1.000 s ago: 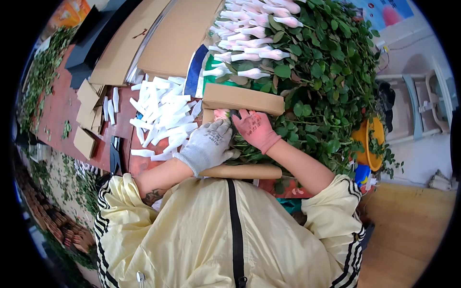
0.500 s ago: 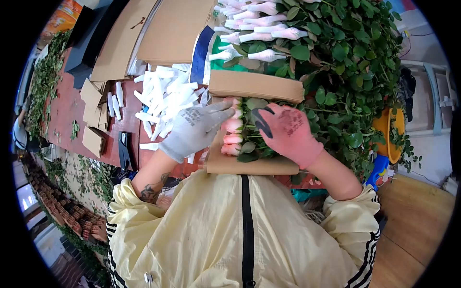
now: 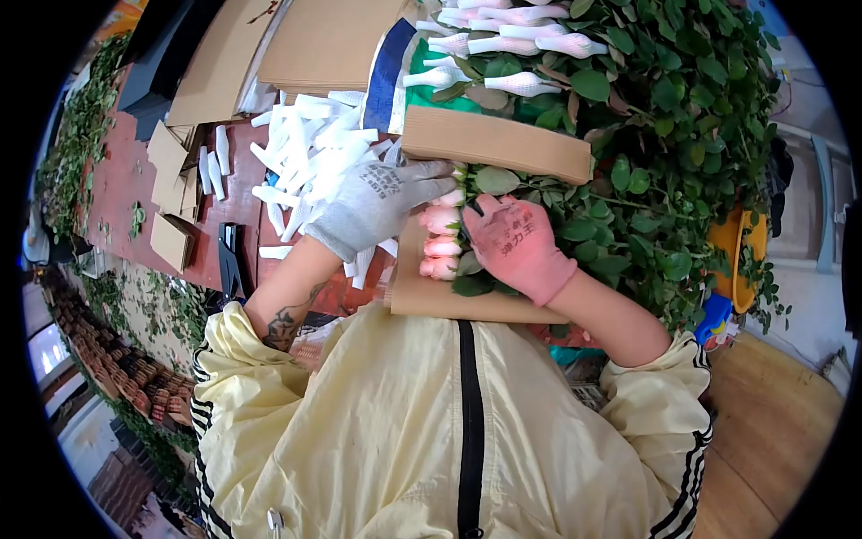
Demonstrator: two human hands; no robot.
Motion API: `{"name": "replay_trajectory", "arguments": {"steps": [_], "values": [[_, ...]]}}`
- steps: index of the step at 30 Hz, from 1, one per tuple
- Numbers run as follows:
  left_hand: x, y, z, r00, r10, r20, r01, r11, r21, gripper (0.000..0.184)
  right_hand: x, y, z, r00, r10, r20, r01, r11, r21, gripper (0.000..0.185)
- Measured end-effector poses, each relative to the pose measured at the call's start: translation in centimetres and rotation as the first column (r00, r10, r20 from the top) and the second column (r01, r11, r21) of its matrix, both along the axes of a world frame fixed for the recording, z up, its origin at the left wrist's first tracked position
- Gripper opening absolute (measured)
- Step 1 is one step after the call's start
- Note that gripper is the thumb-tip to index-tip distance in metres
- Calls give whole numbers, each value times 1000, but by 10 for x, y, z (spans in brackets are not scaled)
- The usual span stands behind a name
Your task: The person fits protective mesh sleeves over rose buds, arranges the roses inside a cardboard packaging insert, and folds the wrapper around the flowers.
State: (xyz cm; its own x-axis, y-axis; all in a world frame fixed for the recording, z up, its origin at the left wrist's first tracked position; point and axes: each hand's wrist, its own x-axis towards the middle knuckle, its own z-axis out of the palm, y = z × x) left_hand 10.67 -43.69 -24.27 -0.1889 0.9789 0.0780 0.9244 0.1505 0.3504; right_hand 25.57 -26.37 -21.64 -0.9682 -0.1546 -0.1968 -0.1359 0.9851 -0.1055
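Note:
Several pink roses lie in a column on brown cardboard, heads to the left and leafy stems to the right. My left hand, in a grey-white glove, reaches over the top roses with its fingers extended, touching near the uppermost head. In a pink glove, my right hand rests over the stems just right of the heads, fingers bent; what lies under them is hidden. A folded cardboard strip runs above both hands.
White foam sleeves are heaped to the left. Sleeved roses and dense foliage lie at the upper right. A black stapler, small cardboard pieces and large cardboard sheets are on the red table.
Both hands have moved apart from their meeting at the cardboard strip, uncovering the column of roses. Since then, my right hand has come closer to the rose heads. The camera view has shifted.

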Motion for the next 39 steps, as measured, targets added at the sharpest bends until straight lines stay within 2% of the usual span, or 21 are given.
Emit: {"name": "replay_trajectory", "arguments": {"steps": [3,4,6,7,9,11,13,14,16,17,19,20,21,23,27,30,33,35,36,38,39], "values": [[-3,2,1,998,-48,40,48,999,-14,49,0,-2,-2,998,6,-58,-6,1000,5,18],[-3,4,2,998,-51,40,52,999,-11,49,-1,-1,-2,1000,4,-27,-4,1000,-8,17],[1,1,6,987,9,161,0,998,-56,50,-1,0,-2,1000,-2,-24,2,1000,-12,19],[4,-2,5,987,9,161,0,998,-57,50,-1,0,-2,1000,-6,-21,6,1000,-18,20],[8,-6,2,933,-63,353,36,996,80,35,-2,0,0,1000,-23,15,23,1000,-11,22],[14,-7,7,921,-78,381,44,994,97,31,3,0,0,998,-36,59,36,999,-4,24],[15,-4,9,940,-43,339,41,999,14,27,14,4,0,964,-1,-264,-10,999,-39,26],[13,-3,8,947,-36,320,49,998,-34,25,19,5,1,963,22,-270,-33,999,-36,26],[9,-3,7,947,-26,319,62,993,-103,22,24,9,5,987,45,-154,-54,997,-53,26],[8,-4,8,941,-23,337,69,990,-123,21,17,8,8,985,72,-157,-81,996,-50,26],[10,-4,5,924,-13,383,54,994,-96,19,12,3,17,977,20,215,-14,999,-31,26],[14,-7,2,900,1,435,-18,999,36,21,14,3,10,996,55,69,-53,998,-35,25],[12,-6,-3,900,6,437,-25,999,39,21,14,3,7,996,62,71,-60,998,-32,25],[3,-4,-11,987,-159,11,152,961,231,28,10,0,6,989,96,116,-95,995,-17,23],[3,-3,-15,983,-181,27,169,956,241,29,9,-3,2,983,86,164,-82,996,-31,20],[5,-1,-24,981,-192,-40,196,968,159,31,9,-4,-2,991,124,57,-119,989,-84,19],[13,1,-19,987,-157,-14,158,980,119,38,10,-4,-4,993,94,66,-91,995,-48,21],[19,-4,-2,991,-11,133,12,1000,0,47,14,-1,5,992,59,114,-41,988,-152,25],[20,-5,-1,991,4,136,-4,1000,-1,47,19,1,9,990,75,117,-56,987,-153,25],[20,-7,-1,989,19,147,-28,998,64,42,29,3,14,990,91,-108,-107,984,-146,27],[21,-7,0,988,26,150,-36,997,63,42,29,2,12,990,98,-106,-113,983,-147,27]]}}
